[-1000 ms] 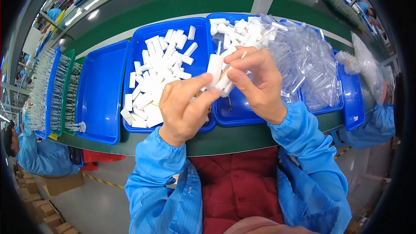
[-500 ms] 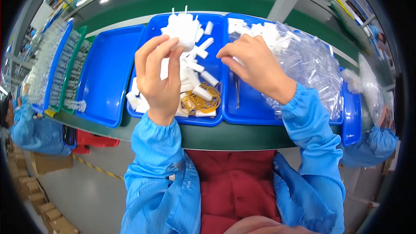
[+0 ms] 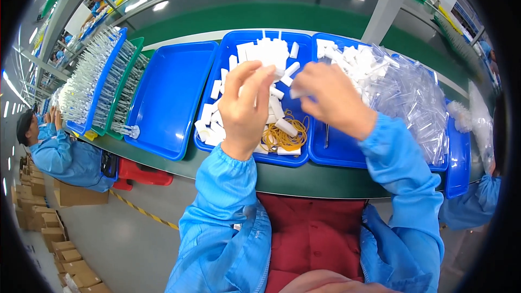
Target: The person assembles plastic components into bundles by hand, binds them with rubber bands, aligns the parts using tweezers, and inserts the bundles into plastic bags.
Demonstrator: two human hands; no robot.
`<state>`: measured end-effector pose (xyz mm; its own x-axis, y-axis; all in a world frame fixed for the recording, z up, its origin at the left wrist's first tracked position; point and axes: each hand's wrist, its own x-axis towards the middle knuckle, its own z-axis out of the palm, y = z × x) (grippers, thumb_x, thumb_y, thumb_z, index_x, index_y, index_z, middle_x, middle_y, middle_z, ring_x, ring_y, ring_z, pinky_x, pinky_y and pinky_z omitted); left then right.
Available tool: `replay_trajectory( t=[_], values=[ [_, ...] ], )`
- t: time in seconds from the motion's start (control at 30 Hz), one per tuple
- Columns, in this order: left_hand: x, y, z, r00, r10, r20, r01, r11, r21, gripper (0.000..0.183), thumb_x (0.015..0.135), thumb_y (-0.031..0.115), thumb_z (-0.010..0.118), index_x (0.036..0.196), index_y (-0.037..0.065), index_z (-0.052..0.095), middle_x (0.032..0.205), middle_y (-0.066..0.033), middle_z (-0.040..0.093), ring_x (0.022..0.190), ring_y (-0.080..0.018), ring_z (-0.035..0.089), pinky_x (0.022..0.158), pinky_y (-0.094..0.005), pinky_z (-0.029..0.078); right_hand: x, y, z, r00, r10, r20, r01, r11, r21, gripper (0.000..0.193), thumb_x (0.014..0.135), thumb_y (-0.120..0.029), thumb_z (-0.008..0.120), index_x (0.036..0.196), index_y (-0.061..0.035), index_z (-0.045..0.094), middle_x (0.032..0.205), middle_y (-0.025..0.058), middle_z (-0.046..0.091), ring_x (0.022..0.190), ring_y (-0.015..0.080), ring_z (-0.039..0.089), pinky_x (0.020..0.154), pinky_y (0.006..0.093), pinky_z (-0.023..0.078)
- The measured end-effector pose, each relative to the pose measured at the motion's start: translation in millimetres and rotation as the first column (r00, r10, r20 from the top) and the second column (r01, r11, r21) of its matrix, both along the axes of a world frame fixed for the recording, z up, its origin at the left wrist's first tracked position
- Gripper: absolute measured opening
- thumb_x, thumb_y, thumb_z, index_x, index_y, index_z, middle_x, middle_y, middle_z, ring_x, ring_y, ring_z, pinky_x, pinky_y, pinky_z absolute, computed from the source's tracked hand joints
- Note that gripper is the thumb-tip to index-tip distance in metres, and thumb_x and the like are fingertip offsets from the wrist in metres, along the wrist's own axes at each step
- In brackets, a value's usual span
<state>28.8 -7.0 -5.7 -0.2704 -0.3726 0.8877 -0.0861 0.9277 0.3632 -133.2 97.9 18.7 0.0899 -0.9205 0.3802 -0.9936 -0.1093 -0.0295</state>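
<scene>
Left fingers (image 3: pixel 251 87) in a pinch on a white cluster (image 3: pixel 269 52) above a blue tray (image 3: pixel 305 59); right fingers (image 3: pixel 319 80) blurred, grip unclear.

Stretches from side to side as a dark green bench top (image 3: pixel 325 184), bowed along the front edge. Carries a curving row of shallow trays: at the left, an upper blue tray (image 3: pixel 105 95) and a green tray (image 3: pixel 113 115) close together (hard to tell whether overlapping or merely side by side), then a glossy blue tray (image 3: pixel 173 97), a middle blue tray (image 3: pixel 305 61) and a wide blue tray (image 3: pixel 342 154) edge to edge. Ends, at the right, with a narrow-looking blue tray (image 3: pixel 458 168).
</scene>
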Motion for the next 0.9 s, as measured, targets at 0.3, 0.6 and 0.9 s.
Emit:
replay_trajectory(
  t=[0.3, 0.6, 0.9],
  values=[
    [-1.9, 5.4, -2.3, 0.999, 0.013, -0.036, -0.021, 0.969, -0.245, 0.038, 0.066, -0.010, 0.074, 0.100, 0.008, 0.072, 0.104, -0.0137, 0.066, 0.085, -0.0276, 0.067, 0.067, -0.0335, 0.056, -18.0, 23.1, 4.0, 0.687, 0.008, 0.726, 0.152, 0.976, -0.155, 0.040, 0.089, -0.025, 0.070, 0.121, -0.0038, 0.058, 0.105, 0.0091, 0.066, 0.095, 0.0187, 0.063, 0.084, 0.0316, 0.048],
    [-1.3, 34.3, -10.1, 0.972, -0.232, -0.032, 0.212, 0.930, -0.302, 0.033, 0.068, -0.008, 0.077, 0.098, 0.006, 0.072, 0.110, -0.0175, 0.063, 0.085, -0.0308, 0.069, 0.068, -0.0347, 0.059, 13.9, 51.3, 12.2, -0.080, 0.089, 0.993, -0.181, 0.978, -0.102, 0.049, 0.091, -0.014, 0.069, 0.132, 0.0008, 0.046, 0.118, 0.0116, 0.061, 0.108, 0.0176, 0.061, 0.093, 0.0313, 0.049],
    [-15.0, 45.7, 0.2, 0.821, -0.570, 0.006, 0.545, 0.788, 0.286, 0.097, 0.068, 0.031, 0.089, 0.143, 0.000, 0.036, 0.137, -0.0197, 0.046, 0.126, -0.0309, 0.050, 0.103, -0.0406, 0.043, -3.8, 82.4, 2.4, 0.544, 0.196, 0.816, 0.054, 0.962, -0.268, 0.053, 0.077, -0.001, 0.074, 0.127, -0.0037, 0.056, 0.113, 0.0093, 0.063, 0.098, 0.0182, 0.064, 0.089, 0.0312, 0.051]
  ],
)
